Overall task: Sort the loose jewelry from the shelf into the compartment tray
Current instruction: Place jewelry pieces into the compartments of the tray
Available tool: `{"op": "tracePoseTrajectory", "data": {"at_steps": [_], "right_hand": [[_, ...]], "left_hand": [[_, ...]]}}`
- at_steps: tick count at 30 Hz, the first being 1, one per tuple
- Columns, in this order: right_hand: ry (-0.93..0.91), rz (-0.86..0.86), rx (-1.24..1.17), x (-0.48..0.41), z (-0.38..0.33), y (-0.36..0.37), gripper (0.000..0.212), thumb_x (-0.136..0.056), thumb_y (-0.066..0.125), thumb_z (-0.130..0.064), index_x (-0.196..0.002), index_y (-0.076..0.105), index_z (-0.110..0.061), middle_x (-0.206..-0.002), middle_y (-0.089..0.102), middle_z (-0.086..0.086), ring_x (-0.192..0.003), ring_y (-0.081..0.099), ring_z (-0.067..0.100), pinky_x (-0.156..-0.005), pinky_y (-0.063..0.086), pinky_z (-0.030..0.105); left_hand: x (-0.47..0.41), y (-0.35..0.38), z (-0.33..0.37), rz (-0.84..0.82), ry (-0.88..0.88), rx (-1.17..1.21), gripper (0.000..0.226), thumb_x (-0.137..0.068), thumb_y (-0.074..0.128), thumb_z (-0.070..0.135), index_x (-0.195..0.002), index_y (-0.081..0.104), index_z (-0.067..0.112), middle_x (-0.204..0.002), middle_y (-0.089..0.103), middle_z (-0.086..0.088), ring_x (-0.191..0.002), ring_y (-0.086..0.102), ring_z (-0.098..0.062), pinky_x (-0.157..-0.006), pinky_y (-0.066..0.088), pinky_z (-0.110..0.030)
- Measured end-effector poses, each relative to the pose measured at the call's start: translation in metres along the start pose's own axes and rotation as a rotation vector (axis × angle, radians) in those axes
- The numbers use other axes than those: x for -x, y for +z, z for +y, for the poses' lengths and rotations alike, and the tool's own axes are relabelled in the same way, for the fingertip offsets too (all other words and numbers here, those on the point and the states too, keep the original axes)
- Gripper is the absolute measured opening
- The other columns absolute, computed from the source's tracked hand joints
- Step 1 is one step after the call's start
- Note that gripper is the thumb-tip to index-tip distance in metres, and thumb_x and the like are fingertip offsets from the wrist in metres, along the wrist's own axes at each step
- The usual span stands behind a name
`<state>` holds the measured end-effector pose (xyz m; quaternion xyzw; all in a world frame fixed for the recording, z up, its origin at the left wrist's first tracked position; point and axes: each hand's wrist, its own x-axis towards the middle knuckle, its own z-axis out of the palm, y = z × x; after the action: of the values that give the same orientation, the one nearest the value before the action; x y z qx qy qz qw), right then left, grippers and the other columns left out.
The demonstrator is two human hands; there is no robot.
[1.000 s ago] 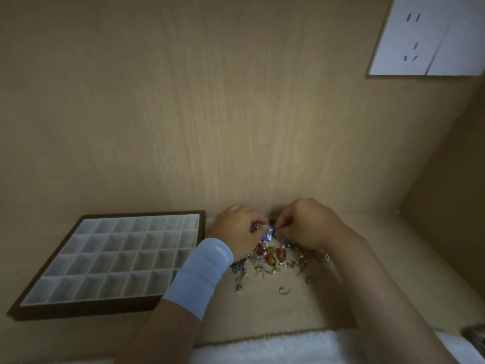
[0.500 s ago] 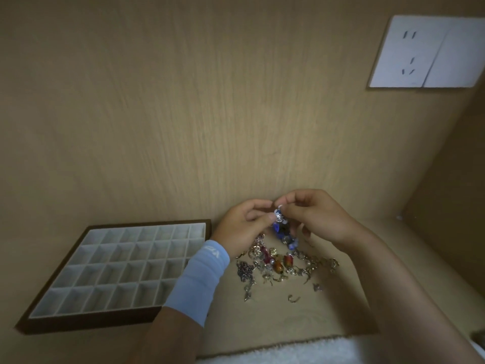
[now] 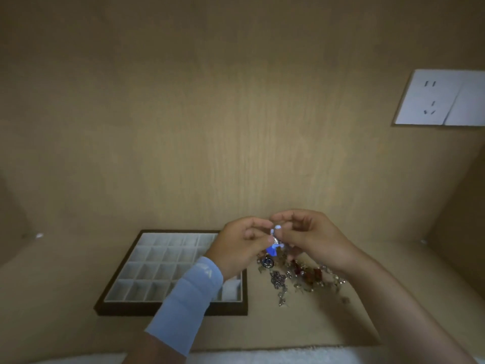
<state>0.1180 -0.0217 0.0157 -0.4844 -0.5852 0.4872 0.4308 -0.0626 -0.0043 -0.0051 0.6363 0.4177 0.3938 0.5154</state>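
Note:
A heap of loose jewelry (image 3: pixel 301 275), with red, amber and silver pieces, lies on the wooden shelf (image 3: pixel 315 324). Above its left end my left hand (image 3: pixel 240 244) and my right hand (image 3: pixel 307 236) meet, both pinching one small piece with blue stones and a silver charm (image 3: pixel 274 245), which dangles between the fingertips. The compartment tray (image 3: pixel 172 310), dark-framed with a white grid of cells, sits to the left of the heap; my left wrist in a light blue band covers its right part. The visible cells look bare.
The shelf's wooden back wall (image 3: pixel 210 127) rises just behind my hands. A white wall socket (image 3: pixel 441 98) is set in it at the upper right. A side wall (image 3: pixel 462 219) closes the shelf on the right. A white towel edge (image 3: pixel 262 357) runs along the front.
Both hands have risen from the heap with the blue piece pinched between them. The camera has swung, so the tray and heap sit further right in view.

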Motion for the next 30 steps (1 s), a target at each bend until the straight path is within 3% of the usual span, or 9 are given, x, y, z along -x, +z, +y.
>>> {"op": "tracePoseTrajectory", "data": {"at_steps": [4, 7, 10, 14, 19, 26, 30], "right_hand": [[0.019, -0.052, 0.074, 0.001, -0.004, 0.029, 0.019, -0.091, 0.068, 0.0, -0.108, 0.073, -0.006, -0.094, 0.076, 0.019, -0.072, 0.065, 0.019, -0.064, 0.057, 0.029], [-0.005, -0.101, 0.108, 0.005, -0.006, 0.05, 0.018, -0.09, 0.069, 0.0, -0.104, 0.076, -0.008, -0.092, 0.077, 0.015, -0.079, 0.068, 0.02, -0.075, 0.055, 0.032], [0.004, -0.117, 0.185, 0.007, -0.009, 0.065, 0.021, -0.089, 0.072, -0.004, -0.108, 0.073, -0.012, -0.085, 0.074, 0.005, -0.069, 0.062, 0.015, -0.063, 0.051, 0.028], [0.09, -0.137, 0.237, 0.003, -0.01, 0.074, 0.021, -0.09, 0.072, -0.008, -0.111, 0.072, -0.01, -0.078, 0.073, 0.001, -0.059, 0.059, 0.009, -0.056, 0.046, 0.02], [0.101, -0.202, 0.223, 0.002, -0.007, 0.076, 0.015, -0.09, 0.071, -0.004, -0.104, 0.076, -0.004, -0.077, 0.069, 0.016, -0.064, 0.062, 0.014, -0.059, 0.052, 0.021], [0.054, -0.232, 0.15, 0.002, 0.001, 0.083, 0.01, -0.088, 0.07, 0.003, -0.098, 0.068, 0.004, -0.078, 0.071, 0.015, -0.068, 0.068, 0.017, -0.059, 0.053, 0.023], [0.015, -0.132, 0.083, 0.003, -0.002, 0.081, 0.011, -0.086, 0.07, 0.007, -0.095, 0.065, 0.011, -0.079, 0.072, 0.019, -0.061, 0.068, 0.013, -0.057, 0.053, 0.019]], "left_hand": [[0.032, -0.02, -0.006, 0.06, -0.012, -0.025, 0.017, -0.088, 0.067, 0.009, -0.104, 0.062, 0.013, -0.074, 0.072, 0.0, -0.062, 0.064, -0.009, -0.067, 0.054, -0.026], [0.051, -0.027, -0.014, 0.105, -0.021, 0.024, 0.018, -0.087, 0.067, 0.006, -0.102, 0.058, 0.01, -0.077, 0.073, -0.005, -0.066, 0.065, -0.012, -0.07, 0.056, -0.029], [0.063, -0.032, -0.023, 0.188, 0.02, 0.045, 0.016, -0.086, 0.067, 0.003, -0.096, 0.057, 0.012, -0.077, 0.072, -0.01, -0.069, 0.066, -0.017, -0.064, 0.054, -0.024], [0.07, -0.041, -0.031, 0.223, 0.083, 0.032, 0.017, -0.086, 0.068, 0.01, -0.097, 0.058, 0.019, -0.077, 0.073, -0.006, -0.084, 0.068, -0.032, -0.08, 0.056, -0.042], [0.07, -0.051, -0.034, 0.234, 0.07, 0.093, 0.013, -0.088, 0.066, 0.004, -0.094, 0.055, 0.009, -0.07, 0.071, 0.0, -0.07, 0.067, -0.008, -0.065, 0.051, -0.02], [0.067, -0.054, -0.04, 0.208, 0.01, 0.186, 0.005, -0.09, 0.063, 0.004, -0.091, 0.059, 0.006, -0.078, 0.07, -0.006, -0.068, 0.069, -0.012, -0.064, 0.06, -0.032], [0.065, -0.059, -0.04, 0.09, -0.004, 0.127, 0.006, -0.092, 0.061, 0.009, -0.09, 0.065, 0.011, -0.073, 0.068, 0.006, -0.068, 0.062, -0.007, -0.066, 0.054, -0.024]]}}
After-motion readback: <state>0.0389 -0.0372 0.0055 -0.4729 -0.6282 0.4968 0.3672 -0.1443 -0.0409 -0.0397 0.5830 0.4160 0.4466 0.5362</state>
